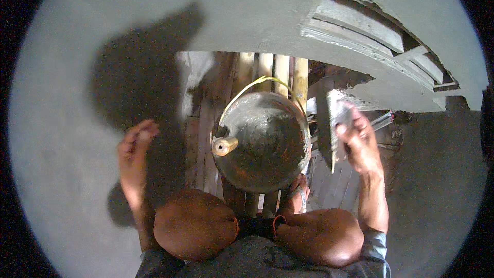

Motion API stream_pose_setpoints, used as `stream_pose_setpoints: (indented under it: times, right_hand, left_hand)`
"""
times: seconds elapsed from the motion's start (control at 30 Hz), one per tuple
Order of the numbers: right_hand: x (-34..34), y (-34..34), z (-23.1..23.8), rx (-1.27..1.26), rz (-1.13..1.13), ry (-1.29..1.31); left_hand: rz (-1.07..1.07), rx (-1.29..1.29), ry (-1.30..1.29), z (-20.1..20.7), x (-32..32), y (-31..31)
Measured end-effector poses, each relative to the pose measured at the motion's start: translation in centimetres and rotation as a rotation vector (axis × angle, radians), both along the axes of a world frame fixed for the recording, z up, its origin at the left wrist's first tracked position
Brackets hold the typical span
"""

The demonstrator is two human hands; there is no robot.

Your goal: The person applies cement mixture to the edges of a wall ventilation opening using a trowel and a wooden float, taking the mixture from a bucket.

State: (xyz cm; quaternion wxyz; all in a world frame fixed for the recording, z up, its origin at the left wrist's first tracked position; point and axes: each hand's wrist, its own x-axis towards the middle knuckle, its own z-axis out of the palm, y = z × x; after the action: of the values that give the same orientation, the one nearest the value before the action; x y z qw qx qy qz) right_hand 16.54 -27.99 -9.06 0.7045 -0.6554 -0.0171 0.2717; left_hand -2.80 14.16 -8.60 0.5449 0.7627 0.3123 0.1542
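Observation:
My right hand [357,139] is closed around a plastering trowel [324,128], whose flat, grey-smeared plate stands nearly edge-on to the right of a bucket [304,141]. The bucket sits in front of my knees, its inside coated with wet grey mortar [262,128]. A yellowish bail handle arches over its far rim. At its left side, a round wooden handle [225,146] sticks up; the rest of that tool is hidden. To the left, my left hand [135,149] hovers before the smooth grey wall [67,139], fingers loosely bent, with nothing visible in them.
Light bamboo poles [280,72] run below and beyond the bucket. Grey plastered wall curves around the far and left sides. A slatted opening [360,23] with rough edges is set into it at the far right. My foot [298,195] rests by the bucket.

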Motion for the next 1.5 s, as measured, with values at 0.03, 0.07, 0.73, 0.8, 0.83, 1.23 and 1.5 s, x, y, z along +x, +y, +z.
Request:
stream_pose_setpoints:
  times: [0.03, 0.07, 0.73, 0.8, 0.83, 1.23, 1.5]
  right_hand:
    - [-0.2, 0.9, -0.1, -0.052, 0.129, 0.033]
    - [-0.6, 2.0, 0.4, -0.112, 0.248, 0.062]
    - [-2.8, 15.8, -18.0, -1.093, 1.298, -0.651]
    - [-3.0, 16.0, -17.7, -1.086, 1.349, -0.657]
    - [-3.1, 16.1, -17.5, -1.083, 1.373, -0.66]
    - [-1.3, 17.5, -18.1, -1.013, 1.586, -0.442]
    - [-0.8, 13.4, -30.8, -0.737, 1.571, -0.173]
  left_hand:
    - [-0.063, 0.08, 0.131, -0.6, 0.4, -1.0]
    - [-0.139, 0.149, 0.257, -1.4, 1.1, -1.8]
    - [-0.439, -0.39, 0.414, -15.5, -2.2, -5.2]
    - [-0.439, -0.334, 0.387, -15.8, -2.4, -5.2]
    - [-0.436, -0.339, 0.407, -15.8, -2.5, -5.1]
    - [-0.375, -0.43, 0.424, -16.1, -2.1, -5.2]
    - [-0.34, -0.499, 0.36, -17.7, -2.6, -5.4]
